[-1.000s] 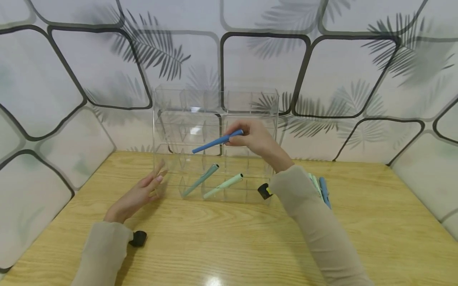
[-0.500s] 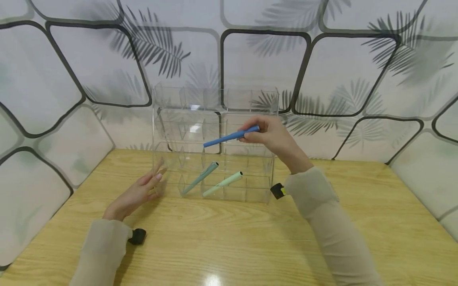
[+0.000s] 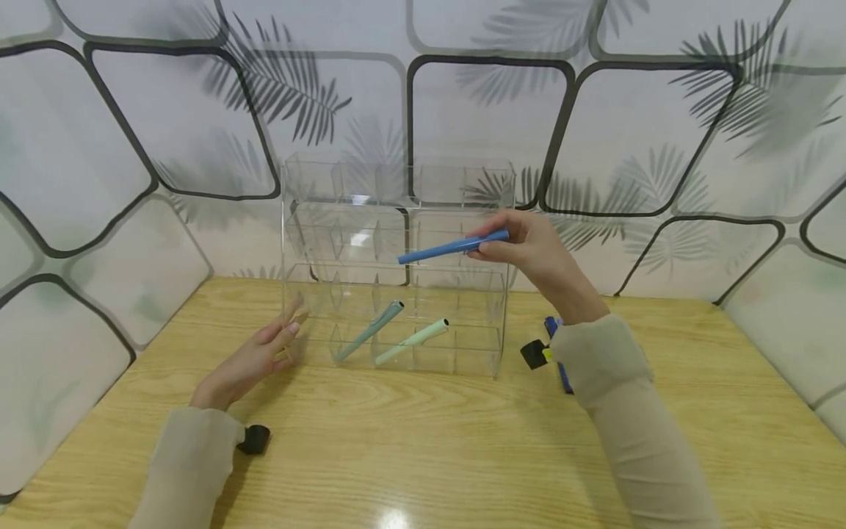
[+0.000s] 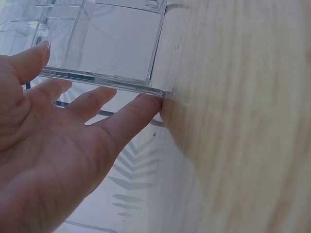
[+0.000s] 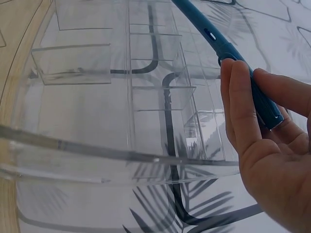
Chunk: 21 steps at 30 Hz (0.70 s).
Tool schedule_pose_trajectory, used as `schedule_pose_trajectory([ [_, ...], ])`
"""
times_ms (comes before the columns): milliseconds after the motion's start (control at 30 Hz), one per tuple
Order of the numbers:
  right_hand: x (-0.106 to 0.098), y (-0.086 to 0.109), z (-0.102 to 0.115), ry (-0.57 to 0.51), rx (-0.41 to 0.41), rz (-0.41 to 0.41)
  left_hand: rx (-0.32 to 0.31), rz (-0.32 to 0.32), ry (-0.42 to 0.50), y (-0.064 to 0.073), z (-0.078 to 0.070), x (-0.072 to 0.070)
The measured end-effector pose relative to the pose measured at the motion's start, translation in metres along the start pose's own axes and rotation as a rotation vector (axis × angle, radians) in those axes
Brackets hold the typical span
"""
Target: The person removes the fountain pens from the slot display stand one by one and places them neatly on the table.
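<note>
My right hand (image 3: pixel 532 246) pinches a blue pen (image 3: pixel 436 251) between thumb and fingers, in front of the upper rows of a clear acrylic rack (image 3: pixel 476 345). The pen lies nearly level, its left end slightly lower; in the right wrist view the blue pen (image 5: pixel 204 29) shows its clip. My left hand (image 3: pixel 254 360) is at the rack's left side. In the left wrist view, its extended fingers (image 4: pixel 131 119) touch the rack's side panel (image 4: pixel 104 80). A grey-green pen (image 3: pixel 370 332) and a light green pen (image 3: pixel 413 342) lean rightward in the bottom row.
A dark blue pen (image 3: pixel 565 378) lies on the wooden table (image 3: pixel 396 448), partly hidden by the right sleeve (image 3: pixel 604 360). Behind the rack stands a patterned wall (image 3: pixel 489 132). The rack's upper rows are divided into several small compartments.
My right hand has moved to the right, and slightly up, with the blue pen, which tilts less now. My left hand stays at the rack's side.
</note>
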State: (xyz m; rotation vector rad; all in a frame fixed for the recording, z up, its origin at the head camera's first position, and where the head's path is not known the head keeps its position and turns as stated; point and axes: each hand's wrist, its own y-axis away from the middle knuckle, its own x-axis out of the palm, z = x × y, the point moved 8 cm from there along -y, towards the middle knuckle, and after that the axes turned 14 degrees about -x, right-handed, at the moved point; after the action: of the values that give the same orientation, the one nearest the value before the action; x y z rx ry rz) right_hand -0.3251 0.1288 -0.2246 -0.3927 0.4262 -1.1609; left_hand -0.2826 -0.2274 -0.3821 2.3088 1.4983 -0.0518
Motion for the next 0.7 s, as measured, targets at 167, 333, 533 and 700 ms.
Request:
schedule_pose_trajectory([
  [167,-0.008,0.005,0.0,0.006,-0.01,-0.009,0.003,0.001,-0.002,0.001,0.0,0.001],
  [333,-0.014,0.01,0.0,0.006,-0.019,-0.01,-0.009,0.0,0.004,-0.001,0.002,0.002],
  [533,-0.023,0.016,0.002,-0.012,-0.011,-0.035,-0.005,-0.004,-0.001,0.0,0.0,0.002],
  [700,-0.033,0.023,0.005,-0.048,-0.015,-0.076,0.001,-0.006,-0.012,0.001,-0.002,0.001],
])
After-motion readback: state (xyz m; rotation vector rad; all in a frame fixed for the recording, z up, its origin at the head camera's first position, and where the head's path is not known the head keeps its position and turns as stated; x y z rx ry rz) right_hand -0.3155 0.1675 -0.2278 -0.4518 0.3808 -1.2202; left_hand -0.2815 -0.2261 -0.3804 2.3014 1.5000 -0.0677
